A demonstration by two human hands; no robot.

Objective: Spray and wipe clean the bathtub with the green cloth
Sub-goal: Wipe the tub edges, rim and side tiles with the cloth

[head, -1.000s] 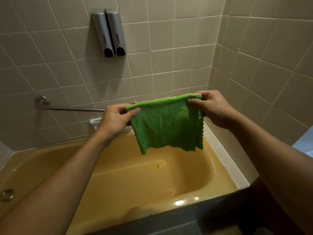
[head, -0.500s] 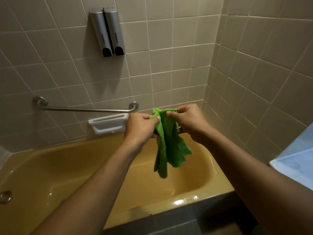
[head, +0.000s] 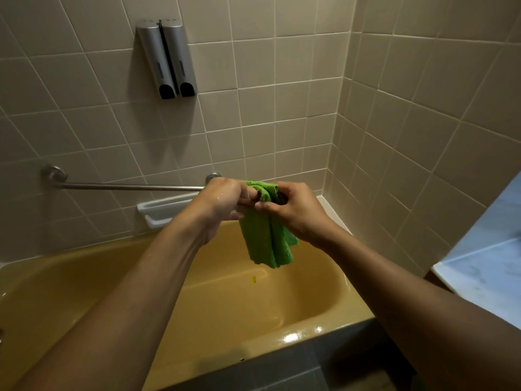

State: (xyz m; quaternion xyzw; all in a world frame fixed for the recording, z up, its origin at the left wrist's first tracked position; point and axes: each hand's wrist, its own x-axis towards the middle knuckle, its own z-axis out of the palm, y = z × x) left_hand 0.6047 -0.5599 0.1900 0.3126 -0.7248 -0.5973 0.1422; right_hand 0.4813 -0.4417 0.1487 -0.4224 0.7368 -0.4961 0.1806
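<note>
I see the yellow bathtub (head: pixel 282 303) across the lower view. On the tiled wall above the bathtub hang twin grey dispensers (head: pixel 169 57). Just above its far rim are a steel grab bar (head: pixel 127 187) and a white soap tray (head: pixel 163 211), whose contents I cannot make out. Over the bathtub's right end, the left hand (head: pixel 222 201) and right hand (head: pixel 294 211) are close together. Both pinch the top of the bunched green cloth (head: pixel 267 244), which hangs clear of the basin. On the bathtub floor lies one small yellowish speck (head: pixel 254 279).
</note>
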